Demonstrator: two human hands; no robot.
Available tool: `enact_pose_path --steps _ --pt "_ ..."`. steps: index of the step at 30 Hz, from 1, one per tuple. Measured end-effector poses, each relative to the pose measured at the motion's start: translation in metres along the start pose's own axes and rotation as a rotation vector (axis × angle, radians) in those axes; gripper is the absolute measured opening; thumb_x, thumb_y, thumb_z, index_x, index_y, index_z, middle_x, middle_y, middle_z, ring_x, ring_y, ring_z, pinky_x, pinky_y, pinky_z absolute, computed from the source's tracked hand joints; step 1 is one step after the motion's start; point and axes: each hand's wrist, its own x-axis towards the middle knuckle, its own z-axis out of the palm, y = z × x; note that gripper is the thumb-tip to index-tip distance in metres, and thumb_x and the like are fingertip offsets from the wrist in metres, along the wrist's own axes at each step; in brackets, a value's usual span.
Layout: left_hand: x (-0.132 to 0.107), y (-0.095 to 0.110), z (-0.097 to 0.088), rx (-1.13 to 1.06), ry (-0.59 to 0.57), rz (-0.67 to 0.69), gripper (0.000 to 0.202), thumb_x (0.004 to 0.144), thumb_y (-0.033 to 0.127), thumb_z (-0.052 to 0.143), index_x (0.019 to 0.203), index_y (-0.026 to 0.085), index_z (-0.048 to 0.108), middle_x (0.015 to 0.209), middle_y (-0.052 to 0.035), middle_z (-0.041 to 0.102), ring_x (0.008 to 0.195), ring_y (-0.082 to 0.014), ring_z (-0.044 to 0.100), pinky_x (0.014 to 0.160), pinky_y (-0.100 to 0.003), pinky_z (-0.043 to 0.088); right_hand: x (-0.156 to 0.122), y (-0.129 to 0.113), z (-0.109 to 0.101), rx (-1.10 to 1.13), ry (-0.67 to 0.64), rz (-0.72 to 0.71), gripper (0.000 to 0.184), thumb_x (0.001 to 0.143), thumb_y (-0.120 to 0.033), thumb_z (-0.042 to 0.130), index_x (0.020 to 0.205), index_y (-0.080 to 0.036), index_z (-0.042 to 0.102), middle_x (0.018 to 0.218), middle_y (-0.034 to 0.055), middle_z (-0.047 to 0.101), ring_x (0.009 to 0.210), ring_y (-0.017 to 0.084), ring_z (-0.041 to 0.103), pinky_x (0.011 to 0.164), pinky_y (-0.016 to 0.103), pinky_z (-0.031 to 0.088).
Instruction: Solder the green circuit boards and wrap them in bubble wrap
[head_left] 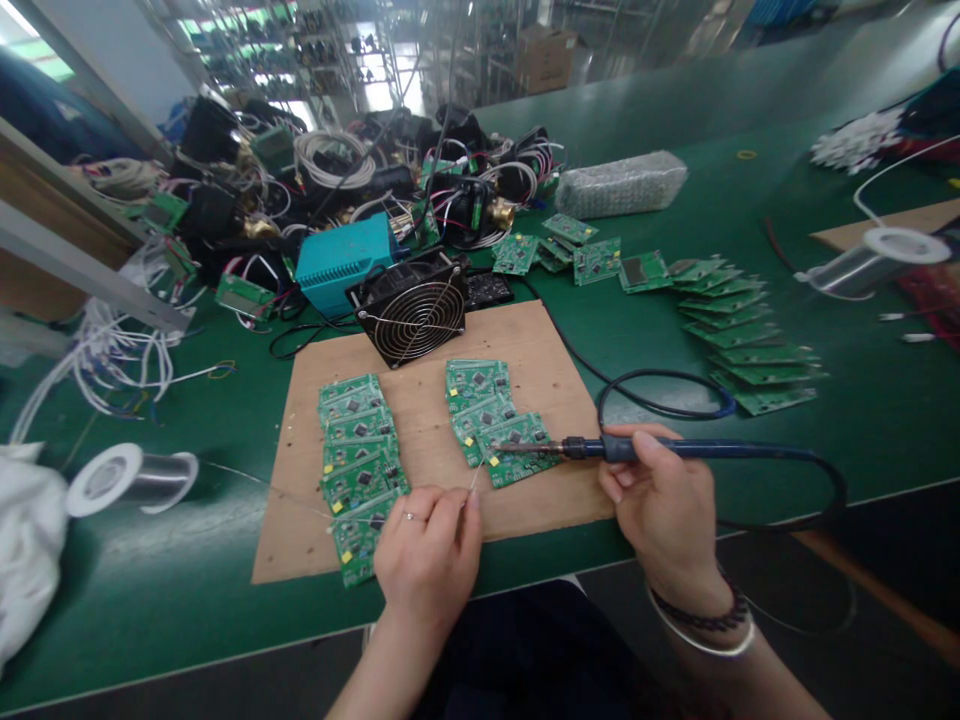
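Note:
My right hand point(669, 500) is closed round the handle of a soldering iron point(619, 448), whose tip points left onto a green circuit board point(525, 462). Between the thumb and fingers of my left hand point(429, 545) is pinched a thin solder wire point(475, 478), its end at that board close to the iron's tip. The wire trails left towards a solder spool point(135, 480). Two overlapping boards point(480, 385) lie just behind the worked one. Beside my left hand runs an overlapping column of boards point(364, 475), its front one partly hidden by the hand. All rest on a wooden board point(420, 420).
A black fan point(412, 310) stands at the wooden board's back edge, beside a teal box point(349, 262). Cabled assemblies point(375, 180) pile up behind. More circuit boards point(750, 330) fan out at right, near another solder spool point(874, 262). The iron's cable point(829, 475) loops rightward.

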Motion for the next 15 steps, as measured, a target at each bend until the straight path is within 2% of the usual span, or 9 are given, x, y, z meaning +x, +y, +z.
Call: enact_pose_path --steps 7,15 --pt "-0.0005 0.0004 -0.0026 -0.034 0.066 0.001 0.014 0.085 0.019 0.061 0.070 0.020 0.062 0.063 0.0008 0.059 0.057 -0.0122 0.053 0.059 -0.024 0.042 0.0008 -0.0003 -0.0001 0.072 0.054 0.026 0.015 0.065 -0.030 0.064 0.062 -0.015 0.066 0.047 -0.0024 0.050 0.036 0.006 0.041 0.029 0.016 0.029" --pt "0.0026 0.0026 -0.0025 -0.048 0.128 0.020 0.015 0.085 0.018 0.060 0.070 0.020 0.062 0.062 0.0004 0.059 0.057 -0.0125 0.053 0.059 -0.024 0.043 0.0006 0.0024 -0.0010 0.037 -0.013 -0.015 0.017 0.067 -0.032 0.064 0.064 -0.015 0.066 0.044 -0.0041 0.045 0.035 0.006 0.038 0.030 0.016 0.029"
